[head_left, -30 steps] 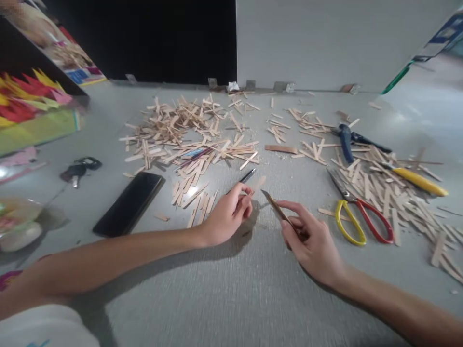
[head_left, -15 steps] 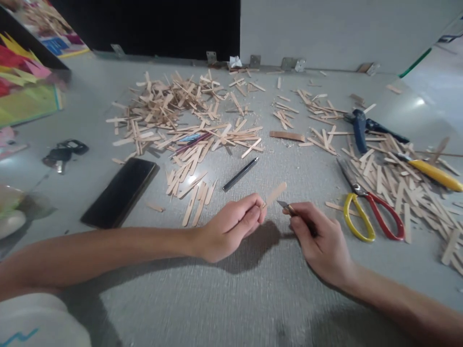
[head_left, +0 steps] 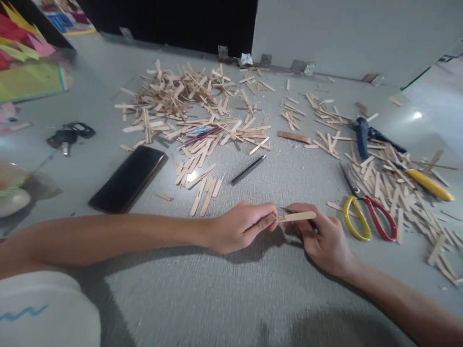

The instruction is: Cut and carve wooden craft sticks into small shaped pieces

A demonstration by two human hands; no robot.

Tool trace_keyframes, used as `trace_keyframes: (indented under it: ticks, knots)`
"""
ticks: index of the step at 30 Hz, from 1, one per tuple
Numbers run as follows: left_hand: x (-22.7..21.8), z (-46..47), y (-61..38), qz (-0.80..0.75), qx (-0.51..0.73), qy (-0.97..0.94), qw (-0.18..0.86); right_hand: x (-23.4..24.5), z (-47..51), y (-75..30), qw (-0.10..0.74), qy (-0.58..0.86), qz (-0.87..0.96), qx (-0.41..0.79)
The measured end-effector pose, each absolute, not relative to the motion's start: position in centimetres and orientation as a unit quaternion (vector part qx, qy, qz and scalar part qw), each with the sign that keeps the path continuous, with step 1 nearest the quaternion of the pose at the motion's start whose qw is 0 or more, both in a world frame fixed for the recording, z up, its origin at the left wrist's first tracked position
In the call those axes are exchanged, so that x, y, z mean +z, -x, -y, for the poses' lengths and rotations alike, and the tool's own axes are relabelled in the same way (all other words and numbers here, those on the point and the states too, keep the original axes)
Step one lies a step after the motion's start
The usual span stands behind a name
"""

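Between the fingertips of my left hand is a wooden popsicle stick, pointing right and passing in front of my right fingers. My right hand is closed on a craft knife; its blade lies close to the stick near my left fingertips, and most of its handle is hidden in the hand. Whether the blade touches the stick, I cannot tell. Beyond my hands a dark pen lies on the grey table. Several loose sticks lie behind my left hand.
A black phone and keys lie at left. Scissors with yellow and red handles lie right of my right hand, near blue-handled pliers and a yellow-handled tool. A heap of sticks covers the back.
The popsicle stick has swung from pointing up and right to nearly level, now crossing before my right fingers. My hands have come closer together, and the knife blade is nearer my left fingertips.
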State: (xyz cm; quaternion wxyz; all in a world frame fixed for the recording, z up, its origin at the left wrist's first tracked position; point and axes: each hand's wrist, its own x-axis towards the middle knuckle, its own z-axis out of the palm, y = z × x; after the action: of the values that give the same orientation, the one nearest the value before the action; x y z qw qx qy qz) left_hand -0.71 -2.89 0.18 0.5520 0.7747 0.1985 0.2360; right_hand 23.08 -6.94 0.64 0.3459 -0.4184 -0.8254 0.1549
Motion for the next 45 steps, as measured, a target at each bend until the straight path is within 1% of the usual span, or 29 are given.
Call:
trace_keyframes:
  ticks: [3,6,13,20,28,40,45]
  knots:
    - [0.16,2.74,0.59,-0.202,0.23,-0.776,0.551,0.74,6.9,-23.04,0.357,0.395,0.833,0.153]
    - [0.11,2.7,0.48,-0.203,0.231,-0.777,0.549,0.9,6.93,-22.92,0.364,0.375,0.834,0.177]
    - [0.08,2.86,0.37,-0.186,0.254,-0.78,0.541,0.71,6.78,-22.9,0.361,0.414,0.817,0.176]
    - [-0.07,2.86,0.39,-0.19,0.255,-0.769,0.555,0.49,6.72,-22.7,0.376,0.403,0.814,0.184]
    - [-0.16,2.86,0.34,-0.183,0.265,-0.765,0.557,0.42,6.83,-22.92,0.363,0.417,0.818,0.158]
    - [-0.01,2.83,0.37,-0.198,0.246,-0.78,0.54,0.4,6.79,-22.77,0.36,0.429,0.806,0.189]
    - [0.1,2.66,0.38,-0.197,0.245,-0.77,0.555,0.41,6.65,-22.8,0.362,0.415,0.816,0.175]
